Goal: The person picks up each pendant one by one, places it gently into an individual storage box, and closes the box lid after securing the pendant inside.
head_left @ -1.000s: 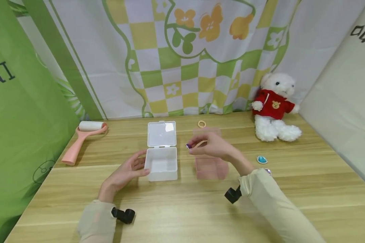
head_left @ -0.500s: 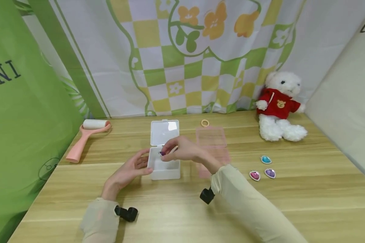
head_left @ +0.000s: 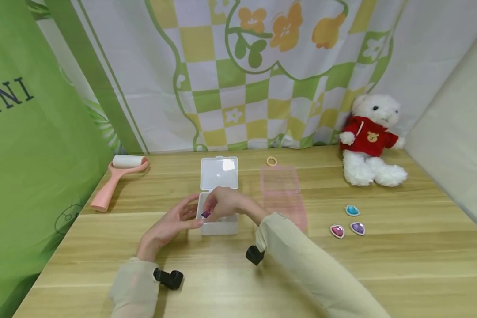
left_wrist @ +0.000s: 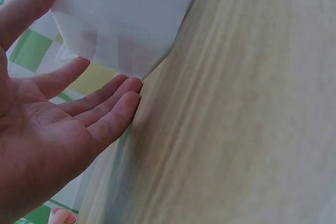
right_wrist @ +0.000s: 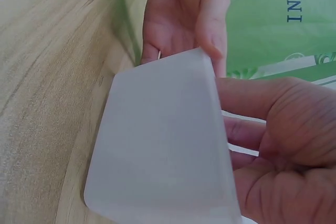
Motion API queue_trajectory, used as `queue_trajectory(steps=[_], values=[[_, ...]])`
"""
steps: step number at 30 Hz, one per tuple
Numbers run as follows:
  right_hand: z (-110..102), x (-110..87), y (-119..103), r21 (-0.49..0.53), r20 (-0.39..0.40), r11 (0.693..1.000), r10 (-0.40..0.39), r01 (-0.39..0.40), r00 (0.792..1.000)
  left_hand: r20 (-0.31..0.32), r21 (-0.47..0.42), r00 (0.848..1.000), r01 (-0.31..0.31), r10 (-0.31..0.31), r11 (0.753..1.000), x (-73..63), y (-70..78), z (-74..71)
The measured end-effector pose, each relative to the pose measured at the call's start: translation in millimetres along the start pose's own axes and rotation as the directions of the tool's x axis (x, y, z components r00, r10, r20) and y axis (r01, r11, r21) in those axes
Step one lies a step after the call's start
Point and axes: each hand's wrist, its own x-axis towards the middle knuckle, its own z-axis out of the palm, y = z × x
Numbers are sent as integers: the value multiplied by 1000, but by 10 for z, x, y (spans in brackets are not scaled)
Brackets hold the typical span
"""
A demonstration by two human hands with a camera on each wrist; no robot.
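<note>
On the wooden table stands a white translucent plastic box with its hinged lid raised behind it. My right hand reaches over the open box and pinches a purple gem with a pale rim near the left wall. Its full shape is hidden by the fingers. My left hand rests against the box's left side, fingers mostly straight, thumb at the near left corner. In the left wrist view its fingertips touch the white wall. The right wrist view has the box's outside hiding the right fingertips and the gem.
A pink translucent box lies open to the right, with a yellow ring behind it. Blue, pink and purple gems lie further right. A pink-handled lint roller and a white plush bear stand at the sides.
My right hand has carried the purple gem leftward from over the pink box into the white box. The left hand keeps its place at the box, while the head view has shifted slightly.
</note>
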Motion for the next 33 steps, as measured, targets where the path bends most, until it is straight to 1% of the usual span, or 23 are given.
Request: queue_trajectory(steps=[4,7,11,19,24,27,30,33], values=[[24,42,10,20,48,998,61,-62,997,-1,1,1000,-2,2,1000,13,-8,6],[47,71,10,-7,65,995,100,-100,993,2,1,1000,3,-3,1000,22,-17,8],[75,105,-10,-60,48,991,126,-123,991,0,-10,1000,4,-4,1000,23,-24,5],[104,136,-41,-100,11,979,182,-180,983,5,-14,1000,-4,4,1000,31,-22,3],[110,149,-30,-74,5,977,202,-202,979,11,-7,1000,-4,4,1000,37,-27,0],[92,148,-21,-62,7,978,202,-201,979,10,-2,1000,-2,2,1000,44,-19,-1],[69,144,-16,-26,19,979,202,-201,979,9,0,1000,-1,1,1000,41,-9,-4],[46,138,-13,31,44,980,196,-197,980,13,-4,1000,2,-2,1000,31,-7,-8]])
